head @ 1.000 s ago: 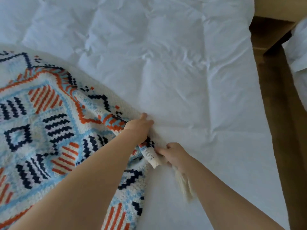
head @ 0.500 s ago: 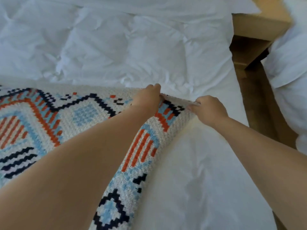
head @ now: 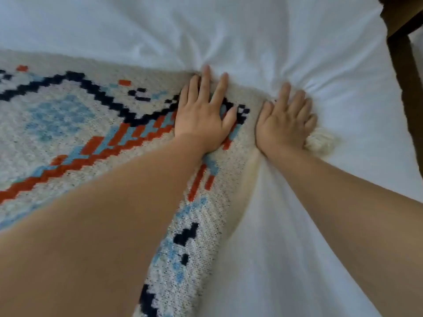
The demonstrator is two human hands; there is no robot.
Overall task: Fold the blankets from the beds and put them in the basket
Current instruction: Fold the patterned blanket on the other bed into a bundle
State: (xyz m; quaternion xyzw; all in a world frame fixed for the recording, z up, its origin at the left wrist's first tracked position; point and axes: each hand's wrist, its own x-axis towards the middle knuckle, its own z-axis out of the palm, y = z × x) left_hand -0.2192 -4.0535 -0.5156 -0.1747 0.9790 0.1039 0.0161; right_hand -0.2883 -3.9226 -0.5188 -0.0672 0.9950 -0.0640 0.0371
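A bed [head: 286,248] covered by a white, softly creased duvet [head: 274,30] fills almost the whole view. A knitted blanket [head: 68,124] lies spread flat on the duvet, covering the left side. It is cream with a blocky pattern in navy, orange-red and light blue. Its far edge runs from the left toward the centre, and its right edge runs down to the bottom. At the corner where these edges meet, a cream tassel [head: 320,145] lies on the duvet. The duvet dips there, with folds fanning outward.
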